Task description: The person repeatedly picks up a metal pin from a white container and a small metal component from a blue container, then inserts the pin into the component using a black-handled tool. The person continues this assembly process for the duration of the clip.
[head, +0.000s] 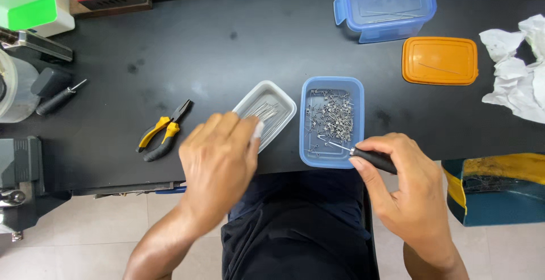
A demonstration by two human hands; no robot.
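Observation:
My left hand point(218, 163) hovers over the near end of a clear plastic tray point(267, 110) that holds several thin straight wires; its fingers are curled down at the tray's edge, and what they pinch is hidden. My right hand point(406, 192) grips a black-handled tool point(372, 159) whose thin metal tip points into a blue tray point(332, 121) full of small bent wire pieces. Both trays sit side by side at the near edge of the black table point(227, 53).
Yellow-handled pliers point(164, 132) lie left of the trays. A blue lidded box point(386, 5) and an orange lid point(440, 60) sit at the back right, crumpled white paper point(519, 67) at far right. A black screwdriver point(57, 99) and machines crowd the left edge.

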